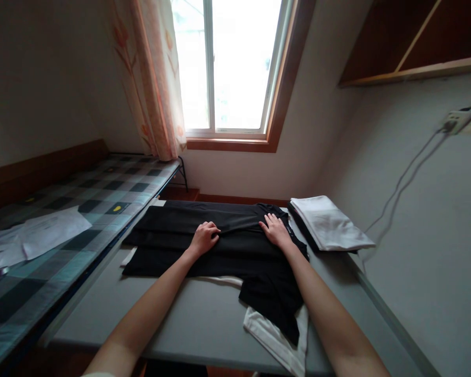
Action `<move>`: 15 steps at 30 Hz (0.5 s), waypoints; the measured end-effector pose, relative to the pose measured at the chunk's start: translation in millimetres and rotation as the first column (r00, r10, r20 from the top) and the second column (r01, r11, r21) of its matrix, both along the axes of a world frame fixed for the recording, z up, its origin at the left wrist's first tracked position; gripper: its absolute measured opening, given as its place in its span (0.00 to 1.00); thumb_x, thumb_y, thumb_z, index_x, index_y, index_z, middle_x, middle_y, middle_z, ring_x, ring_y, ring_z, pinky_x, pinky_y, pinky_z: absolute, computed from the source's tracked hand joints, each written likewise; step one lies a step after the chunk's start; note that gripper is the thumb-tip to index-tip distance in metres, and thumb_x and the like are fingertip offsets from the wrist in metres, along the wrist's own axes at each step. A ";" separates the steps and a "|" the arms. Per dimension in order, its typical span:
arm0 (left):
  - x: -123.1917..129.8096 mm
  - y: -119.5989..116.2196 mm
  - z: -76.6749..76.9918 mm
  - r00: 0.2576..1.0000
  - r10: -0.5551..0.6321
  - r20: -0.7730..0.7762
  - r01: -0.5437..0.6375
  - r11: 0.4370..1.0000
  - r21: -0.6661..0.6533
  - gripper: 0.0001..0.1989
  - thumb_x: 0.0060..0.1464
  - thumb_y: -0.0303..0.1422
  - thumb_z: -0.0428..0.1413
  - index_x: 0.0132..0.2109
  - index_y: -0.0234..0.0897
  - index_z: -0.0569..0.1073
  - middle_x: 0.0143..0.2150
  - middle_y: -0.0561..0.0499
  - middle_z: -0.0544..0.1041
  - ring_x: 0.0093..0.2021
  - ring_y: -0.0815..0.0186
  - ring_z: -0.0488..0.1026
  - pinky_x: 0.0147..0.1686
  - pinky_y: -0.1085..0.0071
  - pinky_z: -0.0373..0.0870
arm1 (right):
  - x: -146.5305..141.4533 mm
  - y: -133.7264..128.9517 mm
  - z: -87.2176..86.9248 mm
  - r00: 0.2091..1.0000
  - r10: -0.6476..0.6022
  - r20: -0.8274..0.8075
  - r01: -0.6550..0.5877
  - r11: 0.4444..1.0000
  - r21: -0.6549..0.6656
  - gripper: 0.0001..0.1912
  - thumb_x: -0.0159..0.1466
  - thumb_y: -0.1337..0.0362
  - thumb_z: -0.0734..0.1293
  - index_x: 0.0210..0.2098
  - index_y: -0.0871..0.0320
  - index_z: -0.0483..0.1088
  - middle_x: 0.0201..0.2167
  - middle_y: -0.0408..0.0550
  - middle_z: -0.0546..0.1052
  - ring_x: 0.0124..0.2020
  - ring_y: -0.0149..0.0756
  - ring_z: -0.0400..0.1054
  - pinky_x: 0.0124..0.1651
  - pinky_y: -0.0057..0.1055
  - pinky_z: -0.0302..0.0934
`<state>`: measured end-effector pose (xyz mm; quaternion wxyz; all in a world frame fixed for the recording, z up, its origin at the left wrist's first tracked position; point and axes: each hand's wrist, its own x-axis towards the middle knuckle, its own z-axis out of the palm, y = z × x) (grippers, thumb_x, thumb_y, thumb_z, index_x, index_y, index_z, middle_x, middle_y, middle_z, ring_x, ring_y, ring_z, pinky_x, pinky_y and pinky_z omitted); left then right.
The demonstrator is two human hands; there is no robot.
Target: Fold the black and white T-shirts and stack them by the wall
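A black T-shirt (235, 256) lies on the grey table (204, 319), its far side folded over and one short sleeve spread towards the near edge. Beneath it, white cloth (272, 335) shows at the lower right and in small bits at the left. My left hand (205, 238) rests on the middle of the black shirt, its fingers curled in against the fabric; whether they hold any of it is hidden. Near the collar at the right, my right hand (273, 229) lies flat on the folded part with its fingers spread.
Folded white and black clothes (329, 222) are stacked at the table's far right corner. To the left is a bed with a checked cover (129, 180), papers (51, 235) on it. Beyond are a curtain (153, 78) and window. Cables (400, 183) hang along the right wall.
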<state>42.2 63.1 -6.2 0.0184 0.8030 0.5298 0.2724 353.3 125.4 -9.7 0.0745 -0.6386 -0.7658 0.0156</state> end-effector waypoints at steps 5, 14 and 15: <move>-0.8 0.8 -1.8 1.000 -0.012 -0.024 0.012 1.000 0.007 0.10 0.54 0.25 0.55 0.41 0.40 0.79 0.41 0.49 0.75 0.42 0.62 0.70 0.45 0.63 0.66 | -15.5 -22.2 4.6 0.998 0.059 0.020 -0.061 0.996 0.063 0.32 0.71 0.48 0.49 0.66 0.61 0.58 0.68 0.58 0.56 0.70 0.51 0.43 0.67 0.55 0.37; -18.3 3.5 -0.1 0.988 0.075 -0.136 -0.075 0.997 0.005 0.22 0.53 0.21 0.50 0.51 0.43 0.76 0.50 0.46 0.74 0.51 0.57 0.68 0.49 0.61 0.66 | -16.2 -45.7 0.2 0.995 0.094 0.011 -0.095 0.994 0.057 0.31 0.71 0.48 0.50 0.67 0.57 0.57 0.69 0.55 0.55 0.69 0.45 0.47 0.67 0.46 0.43; -26.5 4.3 1.1 0.985 0.091 -0.148 -0.092 0.996 0.005 0.24 0.53 0.20 0.49 0.53 0.43 0.75 0.53 0.45 0.74 0.54 0.57 0.68 0.50 0.61 0.65 | -14.6 -46.6 0.0 0.996 0.089 0.007 -0.090 0.994 0.056 0.31 0.70 0.49 0.51 0.67 0.57 0.57 0.69 0.56 0.55 0.69 0.45 0.47 0.67 0.46 0.42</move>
